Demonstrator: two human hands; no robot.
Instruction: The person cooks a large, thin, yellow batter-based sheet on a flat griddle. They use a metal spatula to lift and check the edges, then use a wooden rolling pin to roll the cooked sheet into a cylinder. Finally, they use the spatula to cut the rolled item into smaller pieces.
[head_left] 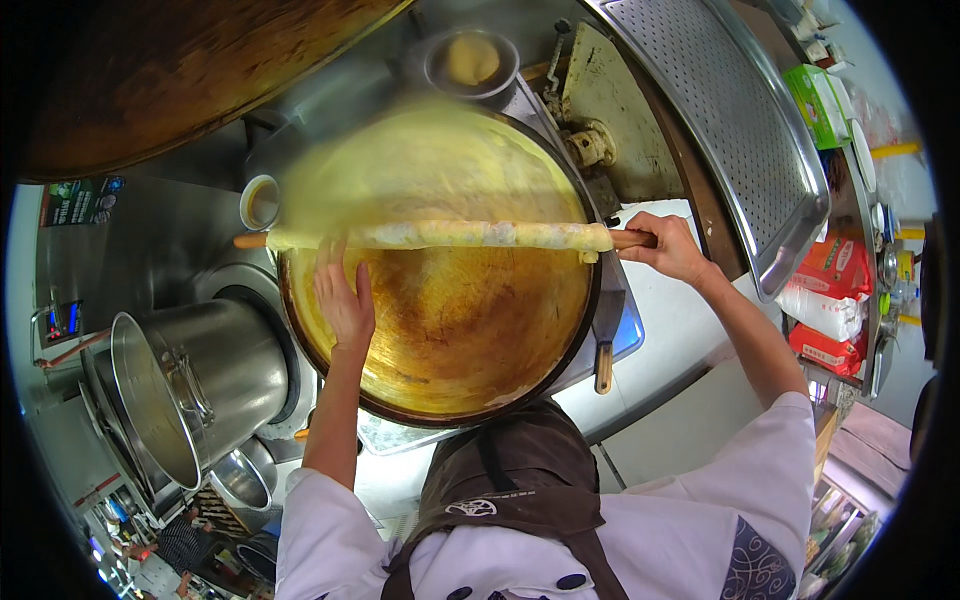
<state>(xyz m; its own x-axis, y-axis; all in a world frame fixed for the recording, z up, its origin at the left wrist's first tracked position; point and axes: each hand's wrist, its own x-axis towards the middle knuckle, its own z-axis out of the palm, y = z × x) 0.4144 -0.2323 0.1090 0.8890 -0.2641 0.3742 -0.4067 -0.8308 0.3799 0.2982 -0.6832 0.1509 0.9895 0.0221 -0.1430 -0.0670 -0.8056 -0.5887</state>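
A wooden rolling pin point(252, 241) lies crosswise over a large round griddle pan point(450, 330) with a browned, oily surface. Part of a thin, pale yellow dough sheet point(440, 236) is wrapped around the pin. The rest spreads over the pan's far half, its left side smeared by motion. My right hand point(672, 247) grips the pin's right handle. Beneath the pin's left part, my left hand point(345, 300) is open, fingers stretched out and pointing away from me. Its fingertips are at the dough's edge; whether they touch it is unclear.
At the left stands a tall steel pot point(215, 360). A small bowl point(262, 203) sits beside the pan, another bowl point(472, 62) beyond it. A wooden-handled spatula point(605, 335) lies at right. A large browned lid point(190, 80) hangs upper left; a perforated tray point(720, 120) is upper right.
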